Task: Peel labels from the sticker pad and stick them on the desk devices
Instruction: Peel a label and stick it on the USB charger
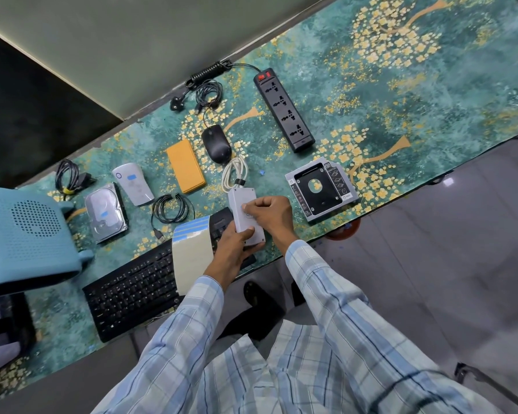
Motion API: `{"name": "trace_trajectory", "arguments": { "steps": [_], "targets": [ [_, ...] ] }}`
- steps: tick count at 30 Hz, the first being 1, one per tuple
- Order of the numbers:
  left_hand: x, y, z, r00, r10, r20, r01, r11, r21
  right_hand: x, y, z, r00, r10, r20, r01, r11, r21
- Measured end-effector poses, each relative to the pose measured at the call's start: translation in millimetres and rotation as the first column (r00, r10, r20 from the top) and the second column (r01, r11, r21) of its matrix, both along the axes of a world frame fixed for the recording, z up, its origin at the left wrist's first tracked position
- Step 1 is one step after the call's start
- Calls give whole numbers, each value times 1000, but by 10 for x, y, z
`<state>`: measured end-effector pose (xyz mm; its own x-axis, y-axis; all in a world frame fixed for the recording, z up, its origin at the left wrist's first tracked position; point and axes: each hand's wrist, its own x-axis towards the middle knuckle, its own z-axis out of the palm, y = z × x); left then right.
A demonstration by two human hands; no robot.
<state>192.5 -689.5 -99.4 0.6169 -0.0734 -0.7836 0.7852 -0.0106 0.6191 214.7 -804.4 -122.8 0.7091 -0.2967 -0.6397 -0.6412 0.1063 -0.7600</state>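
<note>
Plaid-sleeved left hand around smooth rectangular grey box

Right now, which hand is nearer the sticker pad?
Left. The left hand grips the grey box right beside the sticker pad; the right hand holds the box's other side, farther off.

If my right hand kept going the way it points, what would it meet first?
The right hand is on the box; past it, probably the white cable, though depth is unclear.
</note>
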Motion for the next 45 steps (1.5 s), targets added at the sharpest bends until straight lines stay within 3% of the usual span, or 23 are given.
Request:
{"name": "trace_trajectory", "arguments": {
  "steps": [5,9,13,21,28,45],
  "targets": [
    [4,-21,16,1000,-2,4,2,1000,7,31,-28,2,1000,-8,-17,9,999,53],
    [3,-26,30,1000,1,-4,-1,1000,6,27,-144,33,998,-28,-54,42,960,278],
    [-1,-26,31,1000,18,-4,-18,1000,-4,39,-170,1,997,34,-69,-10,943,332],
    [-4,-47,35,1000,20,-5,-20,1000,6,85,-95,-26,998,11,-69,7,967,253],
    [-1,-60,38,1000,24,-12,-24,999,22,80,-83,-76,999,15,-29,-13,997,80],
    [-11,-70,72,1000,16,-16,-15,999,44,155,-159,17,985,140,-97,-155,974,-165]
  ]
}}
